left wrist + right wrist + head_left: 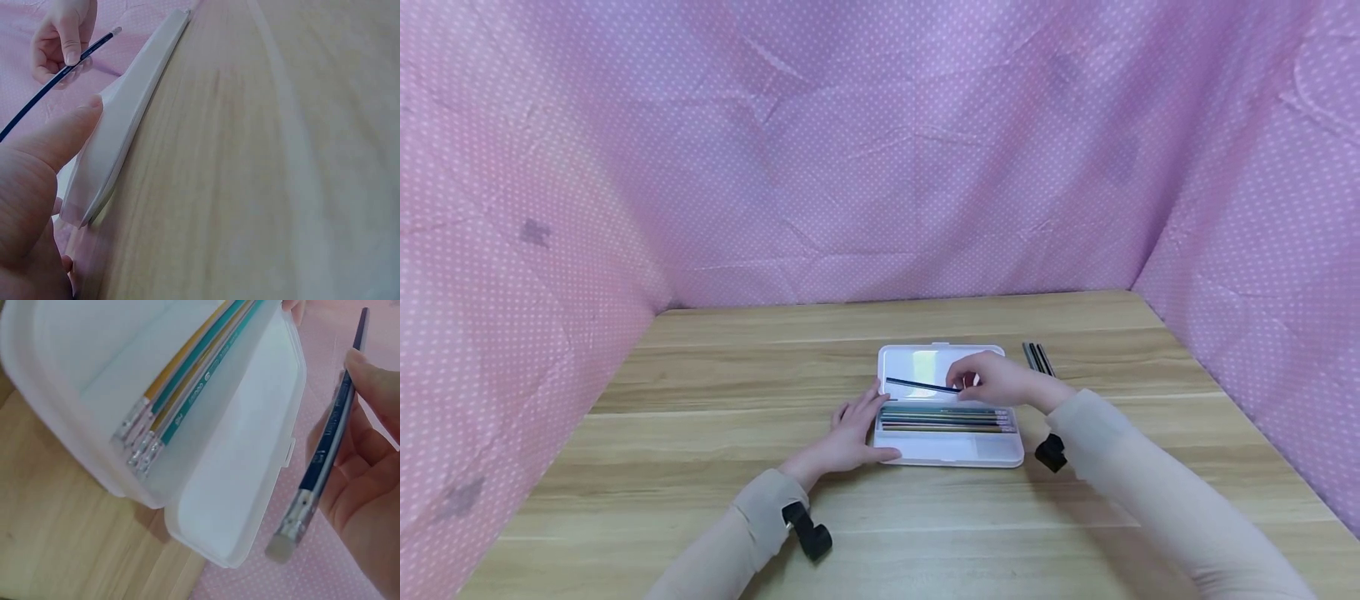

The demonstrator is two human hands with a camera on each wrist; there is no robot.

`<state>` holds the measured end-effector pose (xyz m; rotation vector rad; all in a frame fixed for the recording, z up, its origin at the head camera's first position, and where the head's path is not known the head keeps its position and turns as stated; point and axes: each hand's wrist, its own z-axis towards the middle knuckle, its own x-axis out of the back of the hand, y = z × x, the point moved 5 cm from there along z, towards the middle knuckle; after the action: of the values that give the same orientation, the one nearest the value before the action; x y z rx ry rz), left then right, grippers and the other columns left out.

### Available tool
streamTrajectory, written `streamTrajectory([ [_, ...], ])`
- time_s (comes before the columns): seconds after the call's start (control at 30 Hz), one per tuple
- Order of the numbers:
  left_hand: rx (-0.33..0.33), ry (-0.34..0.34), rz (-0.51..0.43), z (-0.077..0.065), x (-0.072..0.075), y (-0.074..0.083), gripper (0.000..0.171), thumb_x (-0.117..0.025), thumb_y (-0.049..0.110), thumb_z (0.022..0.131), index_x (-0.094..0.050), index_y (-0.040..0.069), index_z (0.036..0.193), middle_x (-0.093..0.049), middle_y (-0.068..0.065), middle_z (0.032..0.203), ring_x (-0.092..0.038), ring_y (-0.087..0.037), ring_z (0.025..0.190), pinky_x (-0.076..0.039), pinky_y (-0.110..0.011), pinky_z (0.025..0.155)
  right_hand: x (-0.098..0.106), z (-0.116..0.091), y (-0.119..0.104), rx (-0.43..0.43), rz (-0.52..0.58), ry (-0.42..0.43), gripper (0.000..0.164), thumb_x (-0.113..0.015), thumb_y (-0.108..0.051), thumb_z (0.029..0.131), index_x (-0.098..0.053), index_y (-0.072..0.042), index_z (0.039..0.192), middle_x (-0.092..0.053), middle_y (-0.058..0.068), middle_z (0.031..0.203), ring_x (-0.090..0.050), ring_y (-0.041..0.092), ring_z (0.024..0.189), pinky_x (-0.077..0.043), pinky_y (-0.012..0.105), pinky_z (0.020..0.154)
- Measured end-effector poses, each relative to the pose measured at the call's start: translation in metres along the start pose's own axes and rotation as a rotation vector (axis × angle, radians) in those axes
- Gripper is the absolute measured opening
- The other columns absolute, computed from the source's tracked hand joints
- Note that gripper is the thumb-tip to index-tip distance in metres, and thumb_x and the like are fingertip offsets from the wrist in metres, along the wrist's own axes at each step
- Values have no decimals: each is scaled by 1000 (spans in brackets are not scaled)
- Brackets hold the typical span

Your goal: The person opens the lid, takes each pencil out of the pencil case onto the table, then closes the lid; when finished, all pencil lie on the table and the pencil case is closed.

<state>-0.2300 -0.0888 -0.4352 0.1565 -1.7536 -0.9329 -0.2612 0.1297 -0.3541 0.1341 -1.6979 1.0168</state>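
Observation:
A white pencil case (925, 454) lies with its lid (898, 362) folded back on the far side. Inside its tray rest several pencils (943, 422), teal and yellow ones among them in the right wrist view. My right hand (996, 382) pinches a dark blue pencil (325, 444) between thumb and fingers, above the lid. The pencil's eraser end shows large in the right wrist view. At the case's left end, my left hand (850, 439) rests with fingers extended, the thumb along the near side and the fingertips by the hinge side.
Several more pencils (1038, 358) lie on the wooden table (760, 367) to the right of the lid, partly behind the right forearm. Pink dotted cloth (880, 167) hangs around the back and sides of the table.

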Motion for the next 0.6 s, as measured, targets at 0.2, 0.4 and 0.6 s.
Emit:
streamTrajectory([
  [0.2,-5,3,9,1,0,-2,88,-72,44,81,-27,12,149,0,-6,161,-8,-31,146,1,-58,113,2,-6,8,-6,38,52,13,-64,-6,88,-65,-9,101,-61,-2,87,-52,11,81,-48,27,73],
  [0.4,-7,1,11,1,-1,-2,88,-71,45,81,-26,12,149,0,-5,161,-8,-31,146,1,-58,113,6,-14,21,-72,68,89,13,-63,-6,89,-65,-8,102,-62,0,92,-53,14,85,-48,30,77],
  [0.6,-8,-4,14,1,-1,-1,89,-71,45,81,-26,11,149,0,-6,161,-8,-32,146,1,-58,113,11,-26,35,-87,68,140,14,-64,-5,88,-65,-5,101,-61,0,88,-52,13,83,-47,28,73],
])
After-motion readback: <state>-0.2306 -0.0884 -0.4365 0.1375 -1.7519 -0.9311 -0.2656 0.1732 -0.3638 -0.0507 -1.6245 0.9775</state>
